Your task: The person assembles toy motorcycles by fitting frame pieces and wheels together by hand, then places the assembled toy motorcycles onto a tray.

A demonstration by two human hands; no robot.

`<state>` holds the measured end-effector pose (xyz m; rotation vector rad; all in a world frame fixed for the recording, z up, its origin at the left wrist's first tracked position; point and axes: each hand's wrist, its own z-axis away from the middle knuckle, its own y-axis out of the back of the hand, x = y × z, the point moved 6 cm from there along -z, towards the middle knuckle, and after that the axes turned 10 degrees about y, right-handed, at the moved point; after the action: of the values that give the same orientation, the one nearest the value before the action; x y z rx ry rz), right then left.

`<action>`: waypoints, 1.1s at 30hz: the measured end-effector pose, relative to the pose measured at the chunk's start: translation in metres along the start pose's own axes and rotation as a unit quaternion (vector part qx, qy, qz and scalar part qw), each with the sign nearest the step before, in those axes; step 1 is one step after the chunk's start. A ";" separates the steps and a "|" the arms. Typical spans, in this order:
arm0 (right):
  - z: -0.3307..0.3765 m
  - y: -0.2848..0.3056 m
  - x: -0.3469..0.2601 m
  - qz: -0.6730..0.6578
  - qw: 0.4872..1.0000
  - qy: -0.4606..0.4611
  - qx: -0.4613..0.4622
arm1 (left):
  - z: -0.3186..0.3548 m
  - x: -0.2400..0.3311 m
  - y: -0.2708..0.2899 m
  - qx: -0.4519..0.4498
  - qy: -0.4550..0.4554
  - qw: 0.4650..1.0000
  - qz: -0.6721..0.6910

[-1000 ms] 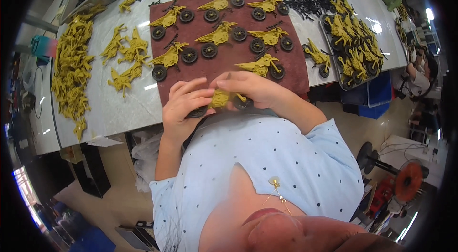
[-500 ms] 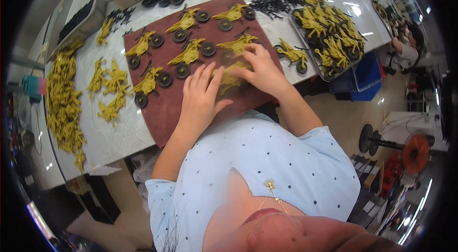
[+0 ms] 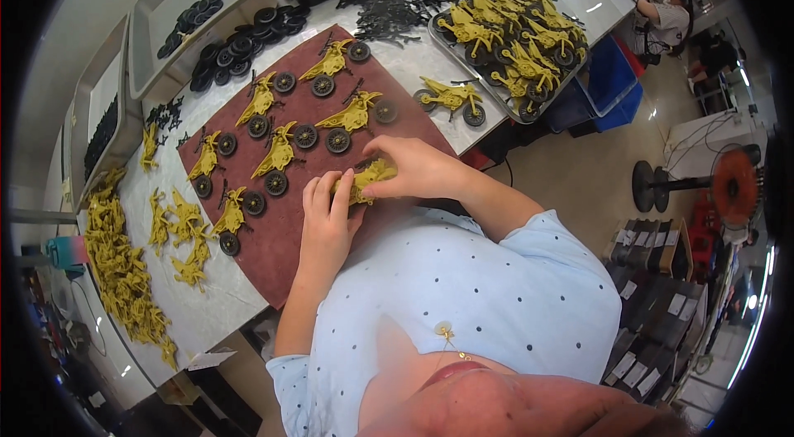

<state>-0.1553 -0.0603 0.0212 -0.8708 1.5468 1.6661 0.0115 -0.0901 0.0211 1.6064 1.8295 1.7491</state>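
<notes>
Both of my hands meet over the near part of a dark red mat (image 3: 322, 131), closed around a yellow toy motorcycle body (image 3: 372, 176). My left hand (image 3: 324, 214) has its fingertips against the body's left end. My right hand (image 3: 418, 168) pinches its right side between thumb and fingers, which hide much of it. Beyond my hands lie several yellow motorcycle bodies (image 3: 351, 113), set out in rows. Beside each are black wheels (image 3: 337, 141) and a thin black handlebar-like part. Whether anything is fitted to the held body I cannot make out.
A metal tray (image 3: 529, 116) piled with yellow motorcycles stands at the right, one wheeled motorcycle (image 3: 452, 95) beside it. Loose yellow bodies (image 3: 120, 259) heap at the left. Black wheels (image 3: 236, 48), thin black parts (image 3: 389, 7) and grey bins (image 3: 198, 19) line the back.
My view has shifted, so the mat appears lower and turned. My hands have come together closer to my body, now gripping the yellow motorcycle body that was blurred beneath them.
</notes>
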 end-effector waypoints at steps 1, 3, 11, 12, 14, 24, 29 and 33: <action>0.001 0.001 0.001 0.012 0.999 0.031 -0.006 | -0.001 0.000 -0.003 -0.019 -0.002 1.000 0.009; 0.007 0.010 0.006 0.004 0.999 0.037 0.036 | -0.003 0.006 -0.002 -0.018 0.002 0.999 0.042; 0.037 0.102 0.056 -0.026 0.961 -0.058 0.268 | -0.003 -0.002 0.005 0.035 0.019 0.994 0.099; 0.039 0.110 0.064 0.036 0.949 -0.060 0.307 | -0.003 -0.002 0.004 0.030 0.026 0.994 0.100; 0.045 0.118 0.074 0.064 0.941 -0.089 0.321 | -0.004 -0.002 0.007 0.027 0.031 0.995 0.092; 0.038 0.109 0.061 0.187 0.948 -0.106 0.235 | -0.002 -0.011 0.003 0.002 0.046 0.995 0.090; 0.033 0.104 0.066 0.181 0.954 -0.114 0.212 | -0.002 -0.010 0.003 0.006 0.053 0.994 0.100; 0.029 0.103 0.071 0.146 0.964 -0.074 0.211 | -0.002 -0.010 0.003 -0.001 0.062 0.992 0.109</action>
<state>-0.2805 -0.0332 0.0180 -0.2997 1.8946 1.4696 0.0166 -0.0994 0.0188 1.7931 1.7609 1.9819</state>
